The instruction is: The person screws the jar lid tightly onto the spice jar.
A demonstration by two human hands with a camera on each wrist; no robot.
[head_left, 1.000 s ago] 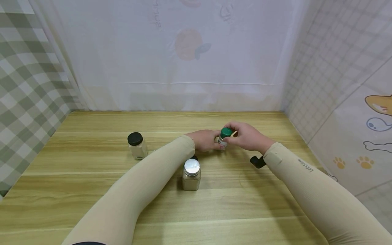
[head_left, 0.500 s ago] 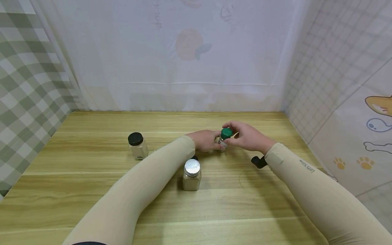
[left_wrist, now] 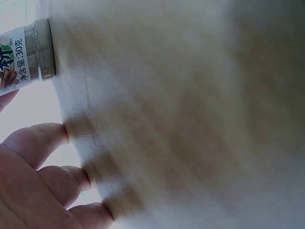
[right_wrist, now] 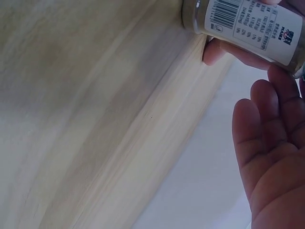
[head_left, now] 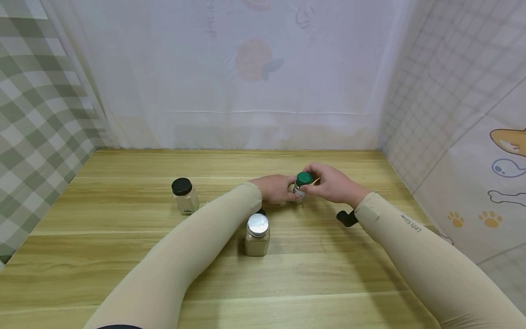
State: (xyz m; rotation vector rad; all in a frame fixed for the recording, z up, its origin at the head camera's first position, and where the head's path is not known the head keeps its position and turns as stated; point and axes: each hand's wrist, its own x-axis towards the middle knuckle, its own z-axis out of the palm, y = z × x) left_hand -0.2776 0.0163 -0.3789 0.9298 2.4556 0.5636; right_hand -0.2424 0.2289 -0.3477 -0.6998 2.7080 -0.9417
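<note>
A small clear spice jar [head_left: 300,193] with a green cap [head_left: 304,178] stands on the wooden table, right of centre. My left hand [head_left: 276,188] grips its body from the left. From the other side, my right hand [head_left: 332,184] pinches the cap between thumb and fingers. The left wrist view shows the jar's printed label [left_wrist: 16,62] and base close to the tabletop, with the other fingers [left_wrist: 38,138] reaching down to the wood. In the right wrist view, a white barcode label [right_wrist: 257,26] faces the camera; the cap is mostly hidden there.
A square jar with a silver lid [head_left: 257,233] stands in front of my left forearm. Farther left is a pale-filled jar with a black lid [head_left: 185,197]. A black piece [head_left: 347,218] shows beneath my right wrist. White cloth [head_left: 246,91] hangs behind the table.
Half a second ago my right fingers were spread slightly wider at the cap; now they are closed in on it again. The left hand and the jar stay in place.
</note>
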